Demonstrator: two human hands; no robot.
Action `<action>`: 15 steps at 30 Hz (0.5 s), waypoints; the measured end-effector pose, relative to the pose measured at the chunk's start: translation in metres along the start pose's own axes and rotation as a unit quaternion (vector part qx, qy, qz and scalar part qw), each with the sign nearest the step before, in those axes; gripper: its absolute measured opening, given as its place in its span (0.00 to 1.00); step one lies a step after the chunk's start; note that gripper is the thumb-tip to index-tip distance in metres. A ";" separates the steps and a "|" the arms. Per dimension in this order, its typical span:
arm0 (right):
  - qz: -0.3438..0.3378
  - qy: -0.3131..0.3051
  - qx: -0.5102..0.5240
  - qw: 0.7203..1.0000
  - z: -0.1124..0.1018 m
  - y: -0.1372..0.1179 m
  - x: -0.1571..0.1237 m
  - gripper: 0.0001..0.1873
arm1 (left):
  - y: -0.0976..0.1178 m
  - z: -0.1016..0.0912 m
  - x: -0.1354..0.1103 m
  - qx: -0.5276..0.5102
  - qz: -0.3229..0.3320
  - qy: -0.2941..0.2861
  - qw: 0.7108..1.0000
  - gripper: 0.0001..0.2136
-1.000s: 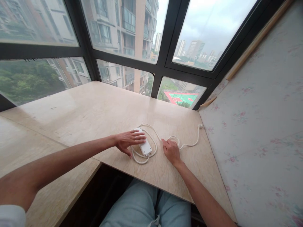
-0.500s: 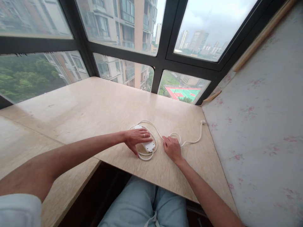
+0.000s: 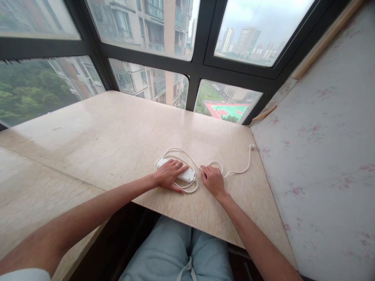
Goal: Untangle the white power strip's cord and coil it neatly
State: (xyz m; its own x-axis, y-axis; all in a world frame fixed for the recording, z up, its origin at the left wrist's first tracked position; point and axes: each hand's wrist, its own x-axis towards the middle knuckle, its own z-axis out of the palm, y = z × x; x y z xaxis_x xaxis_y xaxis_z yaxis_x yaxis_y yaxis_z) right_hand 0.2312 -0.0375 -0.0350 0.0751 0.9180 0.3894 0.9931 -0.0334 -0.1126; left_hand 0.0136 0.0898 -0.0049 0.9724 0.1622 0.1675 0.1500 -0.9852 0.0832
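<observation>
A white power strip (image 3: 187,174) lies on the pale stone-patterned ledge, slanting down to the right, its near middle covered by my left hand (image 3: 170,174). The ringed fingers reach across its top while the thumb sits at the near side, by the cord; this grip keeps hold of the strip. Loops of white cord (image 3: 175,149) go around the strip. To the right, my right hand (image 3: 213,180) is closed on the cord with the fingers curled in. Past that hand the cord makes a small loop and runs to a plug (image 3: 251,147) near the wall.
The ledge (image 3: 123,132) ends at dark-framed windows (image 3: 195,91) in back and a floral-papered wall (image 3: 313,164) on the right. Its front edge is just before my legs (image 3: 175,249), with a dark gap below. A seam crosses the ledge at left.
My left hand has turned the power strip counterclockwise, so it lies flatter, with the cord loops shifting along. My right hand stays closed on the cord in nearly the same place.
</observation>
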 end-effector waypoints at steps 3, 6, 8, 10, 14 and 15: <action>0.014 0.011 0.019 1.000 0.000 0.001 0.000 0.12 | 0.011 0.002 0.000 0.015 -0.059 0.005 0.998 0.48; 0.021 0.010 0.033 0.999 0.000 0.002 -0.001 0.11 | 0.018 0.005 0.003 0.019 -0.111 0.014 0.994 0.47; 0.019 0.009 0.036 0.999 -0.001 0.003 -0.003 0.12 | 0.020 0.007 0.006 0.011 -0.140 0.025 0.990 0.47; 0.019 0.010 0.038 0.999 -0.001 0.003 -0.004 0.12 | 0.022 0.010 0.009 0.001 -0.165 0.036 0.986 0.47; 0.017 0.016 0.036 0.999 0.000 0.004 -0.006 0.12 | 0.031 0.013 0.014 0.006 -0.219 0.046 0.975 0.45; 0.016 0.019 0.034 0.999 0.000 0.004 -0.006 0.12 | 0.034 0.013 0.015 0.010 -0.233 0.046 0.971 0.45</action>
State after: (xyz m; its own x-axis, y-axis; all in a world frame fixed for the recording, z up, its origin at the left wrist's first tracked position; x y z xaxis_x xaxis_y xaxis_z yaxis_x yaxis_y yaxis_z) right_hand 0.2351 -0.0429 -0.0376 0.1113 0.9016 0.4181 0.9817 -0.0345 -0.1872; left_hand 0.0353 0.0580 -0.0124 0.7787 0.5938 0.2028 0.5741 -0.8046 0.1515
